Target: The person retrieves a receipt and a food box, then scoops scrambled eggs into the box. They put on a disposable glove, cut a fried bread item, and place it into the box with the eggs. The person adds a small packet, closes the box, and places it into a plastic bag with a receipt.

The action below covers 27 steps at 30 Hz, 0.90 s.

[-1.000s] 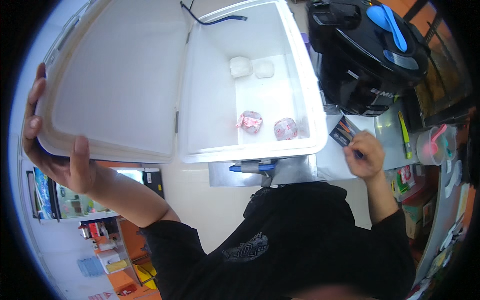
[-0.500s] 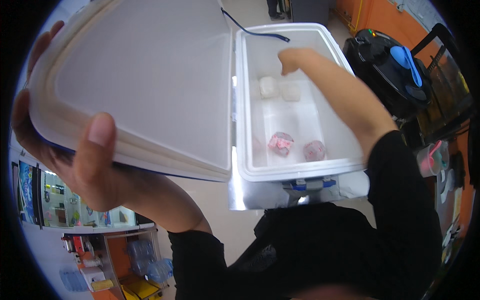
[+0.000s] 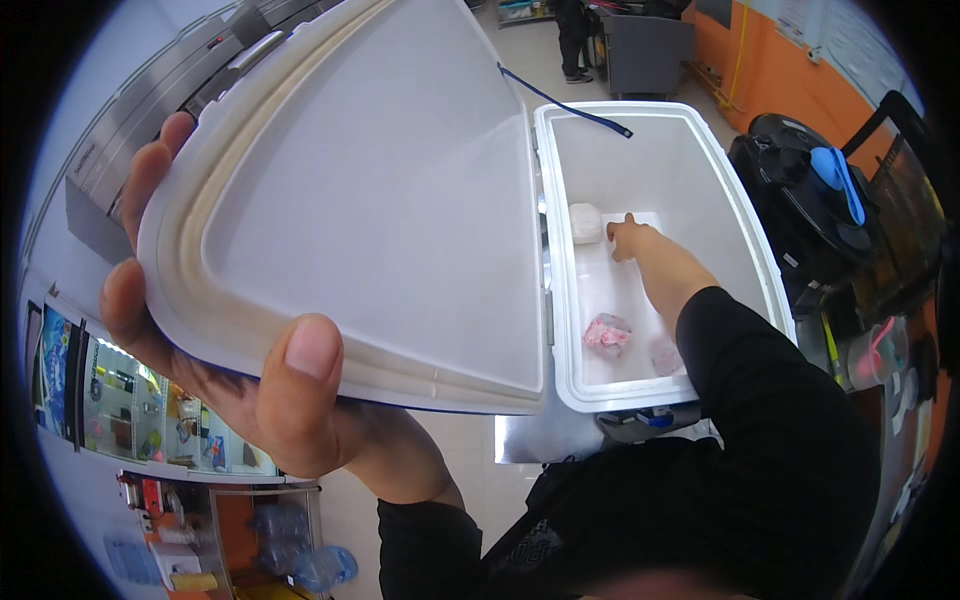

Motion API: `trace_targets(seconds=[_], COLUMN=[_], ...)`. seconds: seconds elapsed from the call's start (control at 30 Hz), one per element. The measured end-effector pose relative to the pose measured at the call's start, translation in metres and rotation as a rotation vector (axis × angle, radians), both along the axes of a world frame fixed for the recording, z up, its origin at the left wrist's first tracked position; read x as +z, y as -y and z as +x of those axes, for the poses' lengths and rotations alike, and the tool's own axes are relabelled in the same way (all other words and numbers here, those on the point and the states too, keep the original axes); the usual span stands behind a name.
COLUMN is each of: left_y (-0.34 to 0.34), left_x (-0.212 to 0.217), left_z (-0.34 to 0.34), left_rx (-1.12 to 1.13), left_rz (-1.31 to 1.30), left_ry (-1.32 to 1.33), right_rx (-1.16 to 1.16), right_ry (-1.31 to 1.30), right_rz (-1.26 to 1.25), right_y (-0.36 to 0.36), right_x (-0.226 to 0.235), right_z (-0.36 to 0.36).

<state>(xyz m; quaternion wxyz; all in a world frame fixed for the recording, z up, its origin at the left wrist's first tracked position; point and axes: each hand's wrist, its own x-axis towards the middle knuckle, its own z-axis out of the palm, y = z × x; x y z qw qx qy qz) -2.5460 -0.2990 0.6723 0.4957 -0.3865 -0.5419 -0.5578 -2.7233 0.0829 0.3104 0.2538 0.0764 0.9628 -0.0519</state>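
My left hand point(image 3: 290, 400) grips the outer edge of the white cooler lid point(image 3: 380, 210), thumb on the inner face and fingers behind the rim. The lid stands raised at the left of the open white cooler box point(image 3: 562, 330). Down inside the box is my right hand point(image 3: 628, 240), its fingers bent downward near the bottom. Close by its left side sits a whitish rounded block point(image 3: 585, 223). What lies under the fingers is hidden. Toward the near end rest a pink-and-grey wrapped lump point(image 3: 607, 335) and a second pinkish lump point(image 3: 666, 355), partly covered by my sleeve.
A dark strap point(image 3: 565, 104) runs from the lid to the box's far end. Right of the box stands a black appliance point(image 3: 790, 200) with a blue spoon-like utensil point(image 3: 837, 180) on top. A clear cup point(image 3: 875, 355) is nearer. Another person's legs point(image 3: 573, 40) show far off.
My right hand has gone down from above the far part of the box to its bottom. It now covers where a second whitish block was seen. My left hand still holds the lid.
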Motion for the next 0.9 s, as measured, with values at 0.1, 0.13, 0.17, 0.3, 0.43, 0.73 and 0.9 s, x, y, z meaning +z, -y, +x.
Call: trace_targets(seconds=[0.1, 0.13, 0.17, 0.3, 0.43, 0.73, 0.9], left_y=[-0.003, -0.004, -0.003, -0.005, -0.018, -0.095, -0.177], left_x=[0.003, 0.004, 0.006, 0.015, 0.018, 0.038, 0.02], left_z=[0.001, 0.002, 0.005, 0.009, 0.007, 0.029, 0.062], left_rx=[-0.017, 0.023, 0.05, 0.079, 0.18, -0.168, -0.325], left_rz=[-0.071, -0.082, -0.114, -0.161, -0.143, -0.513, -0.861], left_ry=[-0.033, -0.027, -0.018, 0.0, -0.036, -0.201, -0.274], right_rx=[-0.161, -0.295, -0.435, -0.327, -0.061, 0.037, 0.308], right_ry=[0.042, 0.113, 0.17, 0.223, 0.064, -0.372, -0.393], right_rz=[-0.337, -0.546, -0.697, -1.08, -1.305, -2.114, -2.365], right_y=[-0.004, -0.005, -0.003, -0.015, -0.016, -0.091, -0.131], right_x=[0.042, 0.063, 0.088, 0.208, 0.289, 0.307, 0.251], right_z=[0.002, 0.003, 0.002, 0.026, 0.091, 0.277, 0.39])
